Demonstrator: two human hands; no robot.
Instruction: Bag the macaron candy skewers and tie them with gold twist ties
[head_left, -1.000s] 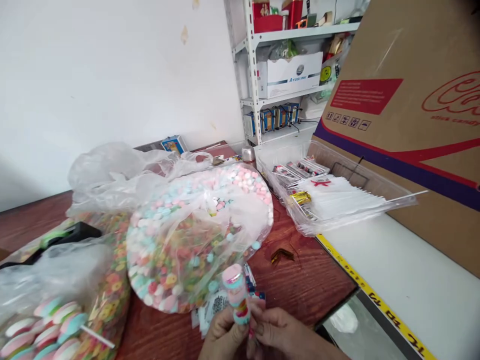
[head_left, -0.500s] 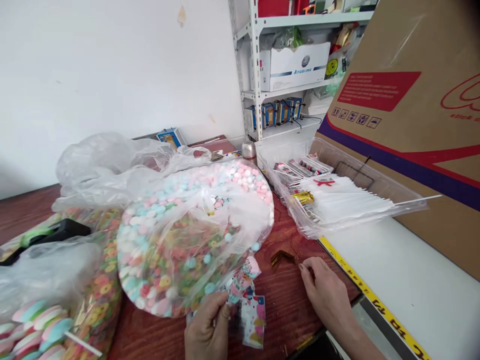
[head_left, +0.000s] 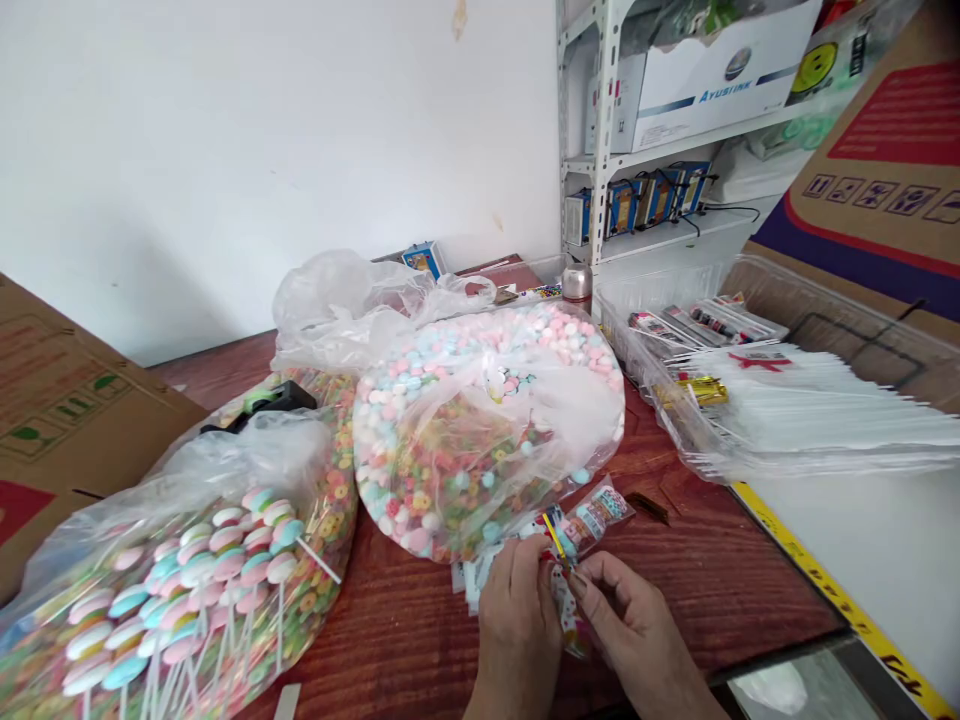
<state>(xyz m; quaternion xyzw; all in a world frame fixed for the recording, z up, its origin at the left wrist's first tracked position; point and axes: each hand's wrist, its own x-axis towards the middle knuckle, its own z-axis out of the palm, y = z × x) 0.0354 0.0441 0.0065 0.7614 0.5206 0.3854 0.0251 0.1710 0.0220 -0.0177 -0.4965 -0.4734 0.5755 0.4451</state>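
Observation:
A small clear printed bag of pastel candies [head_left: 598, 514] is pinched at its gathered neck by my left hand [head_left: 521, 605]. My right hand [head_left: 626, 615] closes its thumb and fingers on a gold twist tie [head_left: 554, 537] that crosses the neck of the bag. Both hands nearly meet there, and the fingers partly cover the neck. Under the left hand, flat printed bags [head_left: 469, 580] peek out on the tabletop. Just right of the candy bag lie more gold twist ties [head_left: 648, 507].
A large bag of pastel and ring candies [head_left: 491, 440] fills the middle. Striped candy lollipops [head_left: 202, 570] sit at left on another bag, near a black tape dispenser [head_left: 277, 400]. A clear tray [head_left: 697, 465] of white sticks stands right. Cardboard boxes [head_left: 67, 420] flank the table.
My right hand has left the loose ties and come to the candy bag with a gold tie. The view has shifted left, bringing the lollipops further into sight.

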